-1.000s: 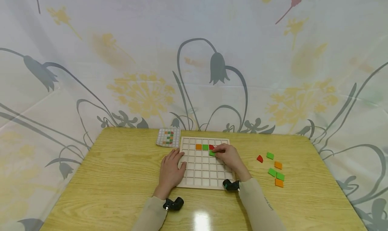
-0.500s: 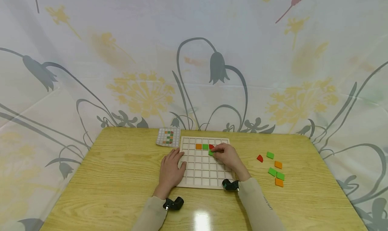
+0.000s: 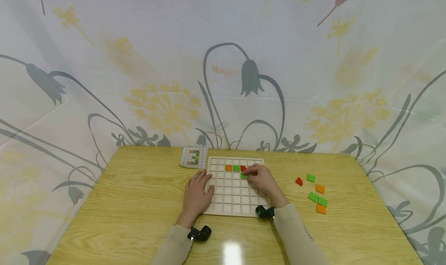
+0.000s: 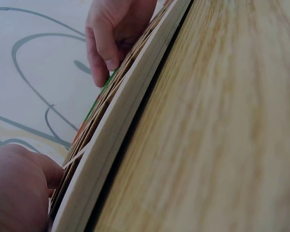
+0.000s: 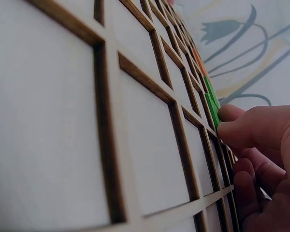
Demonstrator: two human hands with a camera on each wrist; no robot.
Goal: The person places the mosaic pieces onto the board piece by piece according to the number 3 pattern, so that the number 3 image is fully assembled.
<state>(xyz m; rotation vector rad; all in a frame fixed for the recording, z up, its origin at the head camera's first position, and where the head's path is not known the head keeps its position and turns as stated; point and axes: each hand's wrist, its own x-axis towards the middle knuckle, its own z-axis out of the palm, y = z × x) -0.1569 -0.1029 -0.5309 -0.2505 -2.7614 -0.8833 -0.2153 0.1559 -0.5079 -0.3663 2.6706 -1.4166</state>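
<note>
A wooden grid board (image 3: 228,198) lies on the table in the head view. My left hand (image 3: 198,193) rests along its left edge, fingers extended and thumb over the rim. My right hand (image 3: 263,180) pinches a green square tile (image 3: 243,176) between thumb and forefinger, at a cell in the second filled row. In the right wrist view this green tile (image 5: 211,107) sits at the grid with the fingertips on its near end. Above it, one row holds an orange tile (image 3: 228,168), another green tile (image 3: 236,168) and a red quarter-round tile (image 3: 242,168), partly covered by fingers.
A pattern card (image 3: 186,155) with a coloured grid lies behind the board's left corner. Right of the board are a loose red quarter-round (image 3: 299,182), several green squares (image 3: 311,178) and two orange squares (image 3: 319,188). A printed curtain (image 3: 226,114) hangs behind the table.
The green tile under my right fingers shifted slightly left, then back right, and now lies lined up beneath the red quarter-round. My left hand has stayed in place.
</note>
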